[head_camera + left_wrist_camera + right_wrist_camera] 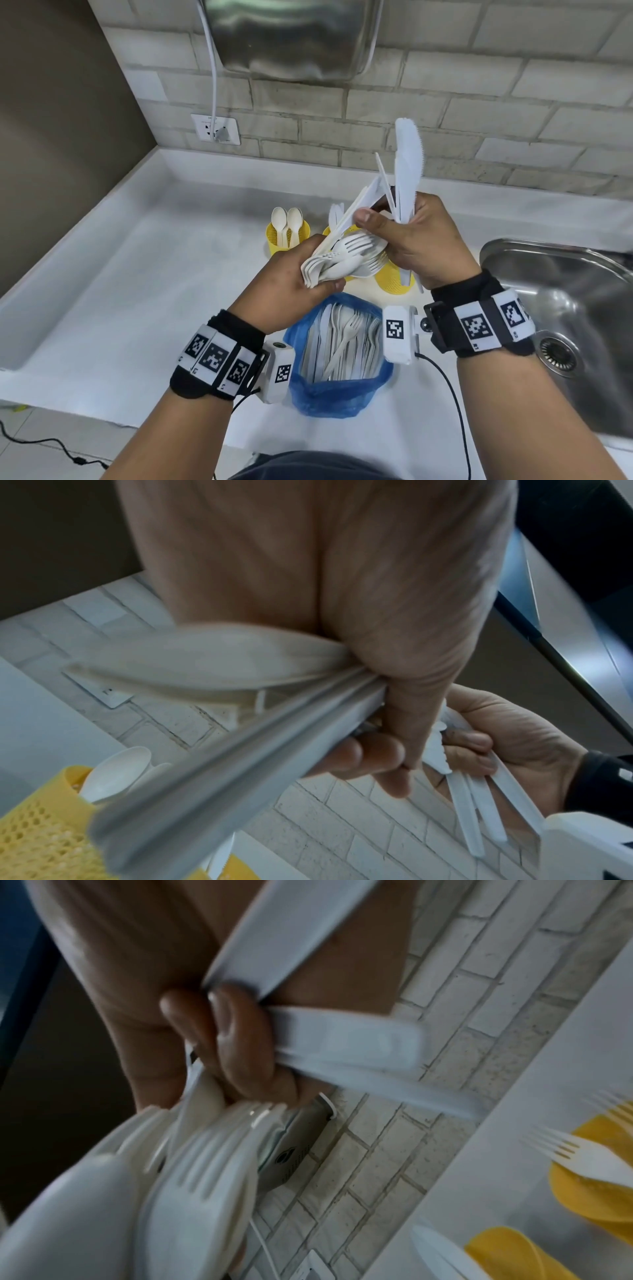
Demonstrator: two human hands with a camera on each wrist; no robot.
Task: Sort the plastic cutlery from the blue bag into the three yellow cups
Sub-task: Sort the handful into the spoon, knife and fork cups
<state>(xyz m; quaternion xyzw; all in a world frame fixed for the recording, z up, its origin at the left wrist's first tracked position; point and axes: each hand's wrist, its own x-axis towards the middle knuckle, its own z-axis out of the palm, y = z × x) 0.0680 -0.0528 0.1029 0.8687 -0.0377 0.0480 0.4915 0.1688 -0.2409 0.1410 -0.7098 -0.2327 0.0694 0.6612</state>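
I have both hands up over the desk point(144, 274), working a mixed bundle of plastic cutlery point(346, 255) between them. My left hand point(291, 281) has its fingers point(363, 756) curled round the head end of the bundle, where fork tines and a spoon bowl bunch together, and the handles slant up toward my right hand point(414, 240). The right hand's fingers point(236, 1037) are clamped on a few white knives point(407, 161), whose serrated blades stand upright above the fist, and its thumb presses on the slanting handles. Below my wrists the blue bag point(339, 387) lies open on the desk with plenty of forks and other pieces inside, so I judge the sorting far from done. Beyond it stand the yellow cups: the left cup point(274, 240) holds two spoons, the right cup point(394, 281) shows beside my right wrist, and the middle one is mostly hidden behind the bundle. These pieces look light, thin and smooth, so I expect them to slip and fan apart easily; the tines seem the likeliest part to snag or bend. I would take each one by its flat handle, pinching near the middle.
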